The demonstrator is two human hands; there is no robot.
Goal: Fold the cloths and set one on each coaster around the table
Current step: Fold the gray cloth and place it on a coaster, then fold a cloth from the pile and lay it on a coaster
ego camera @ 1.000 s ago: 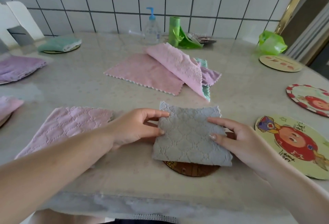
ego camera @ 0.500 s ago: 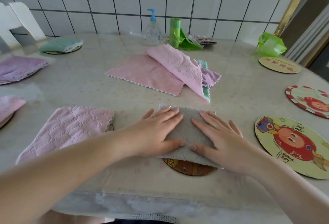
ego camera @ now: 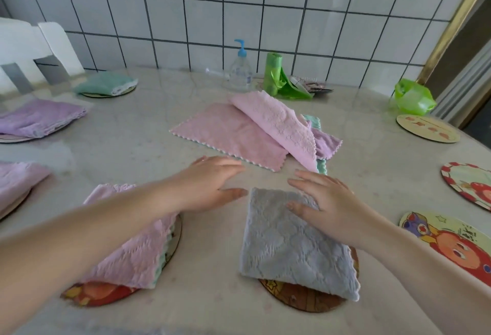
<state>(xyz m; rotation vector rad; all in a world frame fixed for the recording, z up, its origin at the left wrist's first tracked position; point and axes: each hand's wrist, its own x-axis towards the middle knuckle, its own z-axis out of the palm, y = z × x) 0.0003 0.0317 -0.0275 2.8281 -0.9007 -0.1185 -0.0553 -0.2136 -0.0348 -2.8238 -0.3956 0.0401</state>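
Now both hands flat-fingered: right hand [ego camera: 329, 207] on grey cloth [ego camera: 289, 249], left hand [ego camera: 210, 183] beside.

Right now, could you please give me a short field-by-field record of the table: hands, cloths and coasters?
left hand: open, fingers straight, above the table, holding nothing
right hand: open, resting on the grey cloth's far edge
grey cloth: folded, lying on a brown coaster
pink cloth: folded, on the coaster to the left
unfolded pile: pink, lilac and green cloths at table centre
bare coasters: three at right, nearest, next, farthest
far-left coasters: already hold folded cloths
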